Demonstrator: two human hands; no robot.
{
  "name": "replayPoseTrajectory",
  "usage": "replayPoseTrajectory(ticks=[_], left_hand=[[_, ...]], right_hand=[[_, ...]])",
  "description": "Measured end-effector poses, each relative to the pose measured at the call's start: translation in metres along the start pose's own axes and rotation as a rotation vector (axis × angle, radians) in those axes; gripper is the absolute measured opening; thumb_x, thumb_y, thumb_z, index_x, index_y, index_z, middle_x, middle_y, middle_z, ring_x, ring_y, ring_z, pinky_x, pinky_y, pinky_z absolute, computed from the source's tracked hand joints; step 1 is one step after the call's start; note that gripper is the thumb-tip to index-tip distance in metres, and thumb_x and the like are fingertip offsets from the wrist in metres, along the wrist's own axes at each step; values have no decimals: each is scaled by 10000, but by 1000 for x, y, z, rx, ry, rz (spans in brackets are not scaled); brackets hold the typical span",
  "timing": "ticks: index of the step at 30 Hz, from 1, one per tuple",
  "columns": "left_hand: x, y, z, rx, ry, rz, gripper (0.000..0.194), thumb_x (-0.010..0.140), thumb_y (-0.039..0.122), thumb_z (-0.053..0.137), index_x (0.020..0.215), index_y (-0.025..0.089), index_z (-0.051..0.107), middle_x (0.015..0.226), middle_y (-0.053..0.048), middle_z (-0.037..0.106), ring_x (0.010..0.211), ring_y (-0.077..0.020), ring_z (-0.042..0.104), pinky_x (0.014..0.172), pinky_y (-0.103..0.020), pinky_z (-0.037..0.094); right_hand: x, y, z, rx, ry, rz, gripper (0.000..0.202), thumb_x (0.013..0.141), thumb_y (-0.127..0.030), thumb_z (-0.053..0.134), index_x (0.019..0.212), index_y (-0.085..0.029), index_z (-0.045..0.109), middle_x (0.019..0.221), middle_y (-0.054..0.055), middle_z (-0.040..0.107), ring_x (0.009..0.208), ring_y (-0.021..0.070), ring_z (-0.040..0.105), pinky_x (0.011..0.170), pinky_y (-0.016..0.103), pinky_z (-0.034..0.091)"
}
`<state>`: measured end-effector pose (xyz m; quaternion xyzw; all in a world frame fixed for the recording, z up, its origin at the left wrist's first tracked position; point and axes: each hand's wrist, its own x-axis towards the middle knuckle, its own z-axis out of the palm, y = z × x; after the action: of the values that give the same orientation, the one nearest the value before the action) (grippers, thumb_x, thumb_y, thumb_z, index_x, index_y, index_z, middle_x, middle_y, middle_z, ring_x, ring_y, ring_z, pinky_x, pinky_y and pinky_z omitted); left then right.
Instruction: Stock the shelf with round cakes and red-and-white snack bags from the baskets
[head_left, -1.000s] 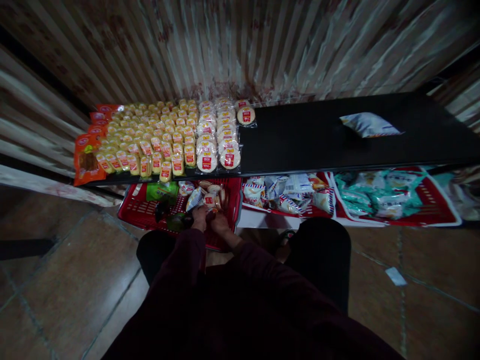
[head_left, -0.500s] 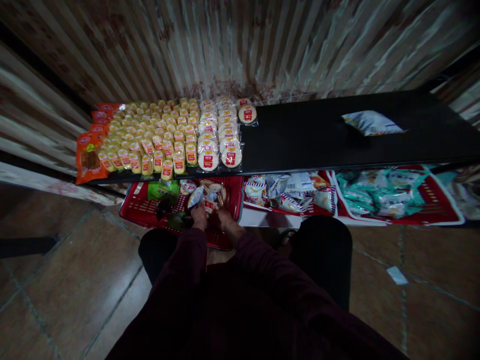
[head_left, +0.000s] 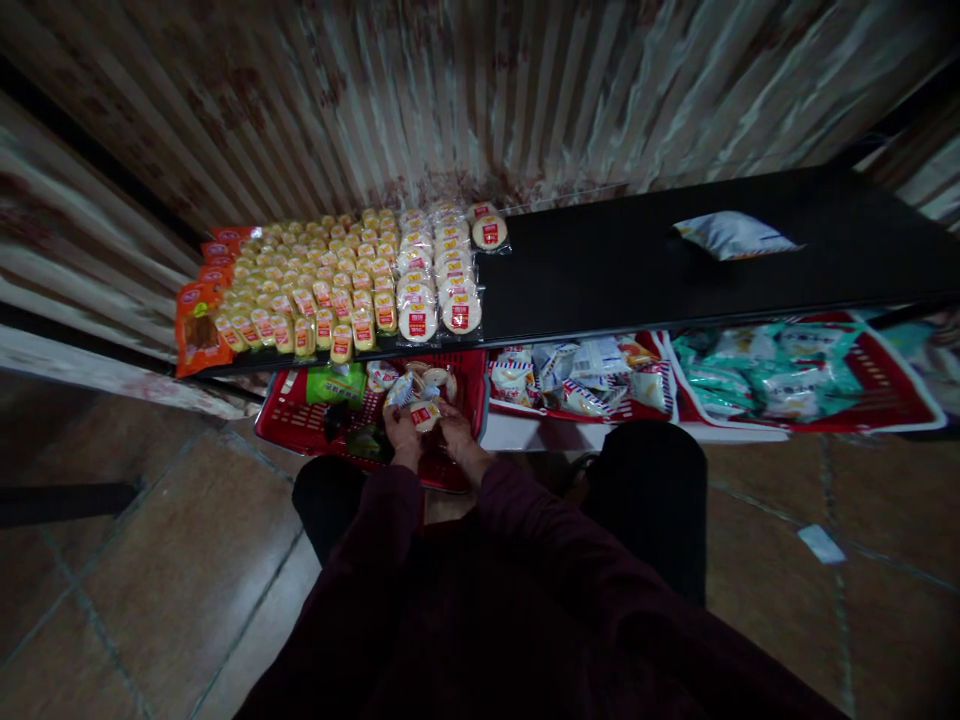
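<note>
Between my two hands is a round, pale packaged cracker (head_left: 424, 416) with a red label, held over the red basket (head_left: 281, 415). My left hand (head_left: 403, 434) is closed on its left edge, and my right hand (head_left: 456, 430) grips the right edge. Just beyond my fingers lie more round crackers (head_left: 435, 378) and a blue-and-white packet (head_left: 398, 388) in the basket. A green packet (head_left: 335, 384) sits at the basket's back left. Similar round crackers (head_left: 417, 318) stand in overlapping rows on the black shelf above.
Small yellow packaged cakes (head_left: 322, 290) and orange packets (head_left: 202, 330) fill the left of the shelf (head_left: 585, 265). A white-and-blue bag (head_left: 731, 236) lies farther right. Baskets of white packets (head_left: 592, 375) and teal packets (head_left: 780, 375) sit below. The shelf edge overhangs the baskets.
The labelled cracker has come up between my hands and shows more clearly, its label facing up. My right hand is now at its right edge. The view has shifted slightly.
</note>
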<state>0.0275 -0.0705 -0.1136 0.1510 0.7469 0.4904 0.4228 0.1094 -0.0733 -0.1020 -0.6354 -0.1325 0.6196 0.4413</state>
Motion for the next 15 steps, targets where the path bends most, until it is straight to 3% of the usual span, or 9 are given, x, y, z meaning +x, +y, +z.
replayPoseTrajectory(ticks=[8,15], left_hand=[[-19,5,-9,-209,-126,-213,204,691,186,612,887,132,598,662,-10,625,557,-123,602,588,-272,501],[-37,13,-13,-354,-127,-293,140,781,161,563,916,200,568,719,-1,642,678,-104,649,677,-229,521]], right_hand=[[-19,-22,-2,169,-45,42,358,686,-74,544,1026,-180,579,698,-33,670,586,103,616,619,221,518],[-31,-26,-6,160,-129,28,170,677,-72,576,824,-158,575,586,-45,602,510,93,564,563,202,492]])
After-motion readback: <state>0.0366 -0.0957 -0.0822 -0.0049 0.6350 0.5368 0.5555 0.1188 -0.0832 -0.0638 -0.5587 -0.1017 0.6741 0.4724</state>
